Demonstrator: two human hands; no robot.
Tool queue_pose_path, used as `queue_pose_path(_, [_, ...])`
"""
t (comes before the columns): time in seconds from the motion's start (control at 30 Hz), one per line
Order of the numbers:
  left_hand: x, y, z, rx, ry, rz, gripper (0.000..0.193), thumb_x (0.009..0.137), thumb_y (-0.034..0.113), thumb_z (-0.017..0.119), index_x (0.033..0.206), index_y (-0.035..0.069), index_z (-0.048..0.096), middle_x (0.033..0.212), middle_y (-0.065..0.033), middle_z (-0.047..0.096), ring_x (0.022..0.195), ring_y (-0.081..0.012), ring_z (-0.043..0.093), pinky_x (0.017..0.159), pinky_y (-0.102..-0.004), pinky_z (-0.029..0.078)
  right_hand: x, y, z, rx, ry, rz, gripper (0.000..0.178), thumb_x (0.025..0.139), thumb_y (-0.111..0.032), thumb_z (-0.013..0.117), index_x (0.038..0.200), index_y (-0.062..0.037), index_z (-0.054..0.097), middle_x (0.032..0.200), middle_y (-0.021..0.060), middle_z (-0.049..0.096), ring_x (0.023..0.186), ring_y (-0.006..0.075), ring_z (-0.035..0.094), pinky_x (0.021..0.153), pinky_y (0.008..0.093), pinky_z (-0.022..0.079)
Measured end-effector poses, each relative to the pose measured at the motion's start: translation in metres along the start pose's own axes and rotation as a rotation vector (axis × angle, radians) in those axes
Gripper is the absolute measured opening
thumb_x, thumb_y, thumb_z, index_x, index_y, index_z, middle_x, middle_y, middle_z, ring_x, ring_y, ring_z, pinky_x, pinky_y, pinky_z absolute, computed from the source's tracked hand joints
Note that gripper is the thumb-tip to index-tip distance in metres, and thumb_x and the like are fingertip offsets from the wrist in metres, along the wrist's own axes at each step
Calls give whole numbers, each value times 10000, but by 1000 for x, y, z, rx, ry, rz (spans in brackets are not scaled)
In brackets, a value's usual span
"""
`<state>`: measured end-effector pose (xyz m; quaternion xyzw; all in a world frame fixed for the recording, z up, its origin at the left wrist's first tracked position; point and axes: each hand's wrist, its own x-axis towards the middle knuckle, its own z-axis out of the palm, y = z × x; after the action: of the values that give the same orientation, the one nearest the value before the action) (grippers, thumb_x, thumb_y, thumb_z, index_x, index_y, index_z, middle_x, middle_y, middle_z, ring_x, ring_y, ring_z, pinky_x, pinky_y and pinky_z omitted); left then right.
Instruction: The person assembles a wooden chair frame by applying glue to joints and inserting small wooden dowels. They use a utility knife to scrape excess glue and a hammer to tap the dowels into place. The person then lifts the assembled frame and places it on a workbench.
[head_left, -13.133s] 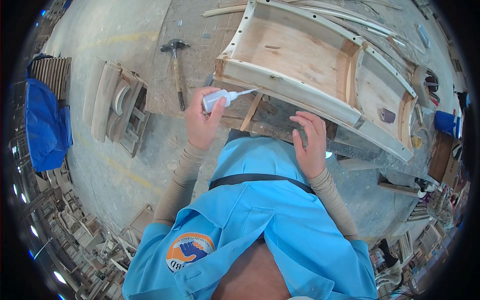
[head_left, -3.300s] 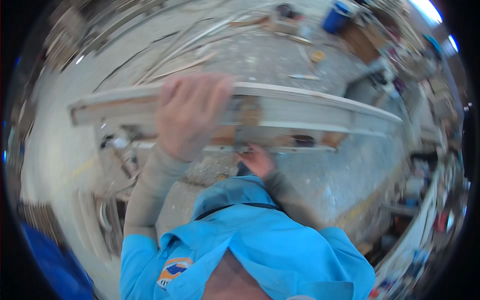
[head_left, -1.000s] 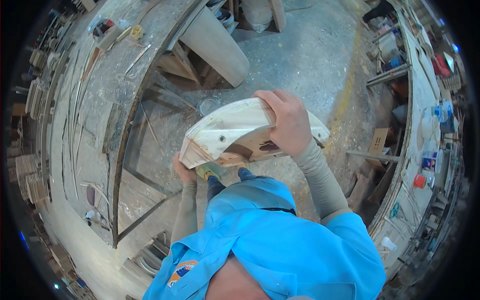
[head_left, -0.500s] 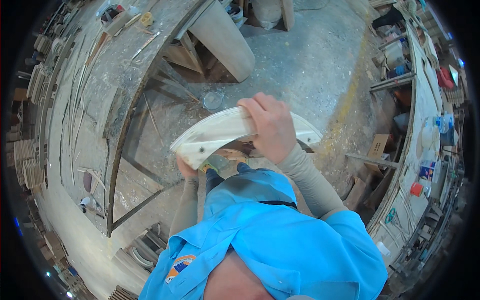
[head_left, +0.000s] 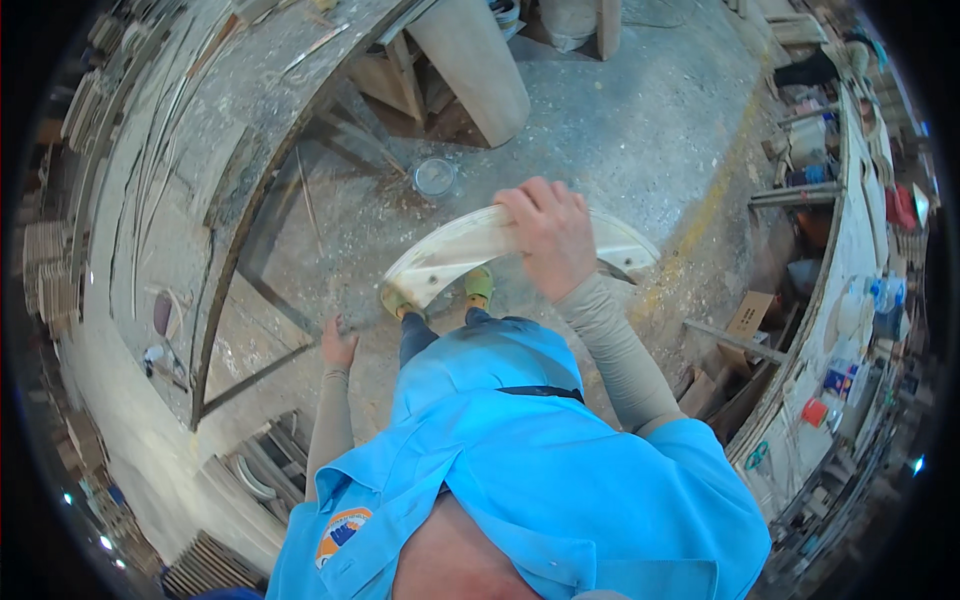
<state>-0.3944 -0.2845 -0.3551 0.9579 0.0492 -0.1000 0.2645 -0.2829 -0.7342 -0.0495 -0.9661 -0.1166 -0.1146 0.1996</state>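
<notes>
A curved off-white moulding piece [head_left: 455,252], with dark round spots near its ends, hangs over the floor in front of my legs. My right hand [head_left: 553,235] is closed over its upper middle, the fingers wrapped across the outer edge. Apart from the piece, to its lower left, my left hand [head_left: 339,343] holds nothing, and its fingers are loosely apart. Beneath the piece's left half show my green clogs [head_left: 479,285] on the concrete floor.
To the left runs a long dusty workbench [head_left: 160,380] with thin strips on it. A clear round container [head_left: 434,178] stands on the floor ahead. At the right is a cluttered bench with a cardboard box [head_left: 746,322] below. Stacked curved pieces [head_left: 262,470] lie at lower left.
My left hand has let go of the moulding's left end and moved down and left. The moulding, in my right hand, has shifted slightly right, uncovering both clogs.
</notes>
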Motion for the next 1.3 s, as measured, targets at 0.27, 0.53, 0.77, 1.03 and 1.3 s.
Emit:
queue_pose_path(0.27, [-59,-29,6,-59,-247,-291,517,747,233,735,1220,154,543,1038,-94,678,987,-281,636,878,-398,494,-19,55,-20,-201,14,176,439,613,16,626,1028,-125,596,962,90,559,914,315,538,781,417,404])
queue_pose_path(0.53, [-24,4,15,-207,-328,-243,401,763,193,690,1148,135,592,932,-89,696,852,-253,673,794,-369,531,-39,117,-60,-345,96,404,569,581,83,562,1112,-120,582,972,112,553,930,359,546,776,445,429])
queue_pose_path(0.77, [46,15,12,-131,-390,-112,390,779,183,679,1154,128,587,933,-107,692,872,-253,677,787,-370,527,-74,170,-94,-356,158,680,638,611,100,536,1209,-122,557,1017,131,561,1002,371,559,868,429,446])
queue_pose_path(1.03, [167,40,-17,9,-542,-60,365,801,177,674,1153,118,596,935,-111,695,882,-271,673,784,-377,525,-93,200,-113,-534,138,972,599,679,10,658,1243,-159,546,1037,117,564,1003,350,572,852,432,460])
queue_pose_path(1.3, [324,123,-7,36,-729,149,350,832,123,613,1181,107,580,941,-96,698,860,-233,682,780,-335,530,-140,227,-135,-663,150,1220,611,712,-87,698,1293,-135,516,1111,142,575,1054,359,561,900,436,453])
